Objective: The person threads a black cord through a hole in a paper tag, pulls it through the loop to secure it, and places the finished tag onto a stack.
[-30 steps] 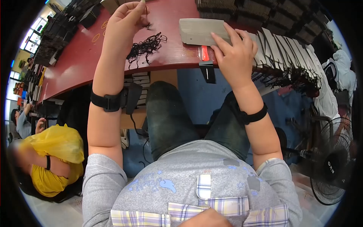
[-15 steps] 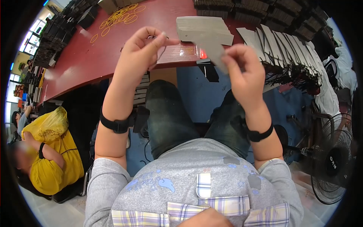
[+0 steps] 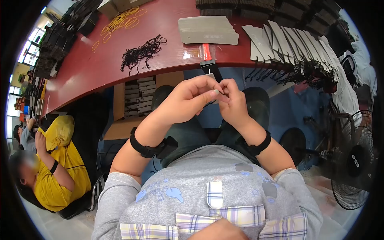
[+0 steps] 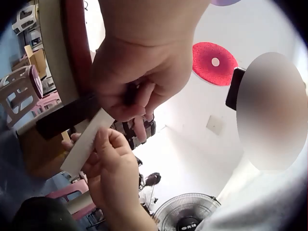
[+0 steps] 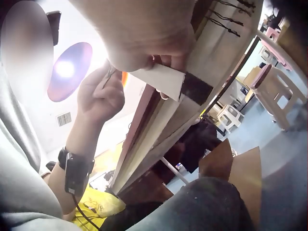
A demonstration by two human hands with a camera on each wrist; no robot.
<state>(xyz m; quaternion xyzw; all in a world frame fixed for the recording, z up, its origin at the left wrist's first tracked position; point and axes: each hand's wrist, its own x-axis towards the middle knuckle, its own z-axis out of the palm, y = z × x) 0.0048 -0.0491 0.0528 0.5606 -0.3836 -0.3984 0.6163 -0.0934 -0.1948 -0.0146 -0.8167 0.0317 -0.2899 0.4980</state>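
Note:
My right hand [image 3: 234,105] pinches a grey card tag [image 5: 161,79], a narrow strip seen in both wrist views. Close against it, my left hand [image 3: 192,99] pinches a thin black cord [image 3: 221,93] at fingertip height. Both hands meet over the lap, just in front of the table edge, and the fingers largely hide the cord. On the red table [image 3: 172,56] lies a stack of grey card tags [image 3: 208,34]. Left of the stack is a tangled pile of black cords [image 3: 142,54]. Tags with black cords attached [image 3: 290,44] lie fanned out at the right.
Yellow rubber bands [image 3: 124,20] lie at the back left. A red-orange item [image 3: 206,52] is fixed at the table's front edge. Under the table stands an open carton [image 3: 120,102] of bundles. A fan [image 3: 354,160] is at right; another person in yellow [image 3: 64,180] sits at left.
My left hand picked a cord from the pile and moved right and toward the body. The right hand took a tag off the stack and drew it back; both hands now meet.

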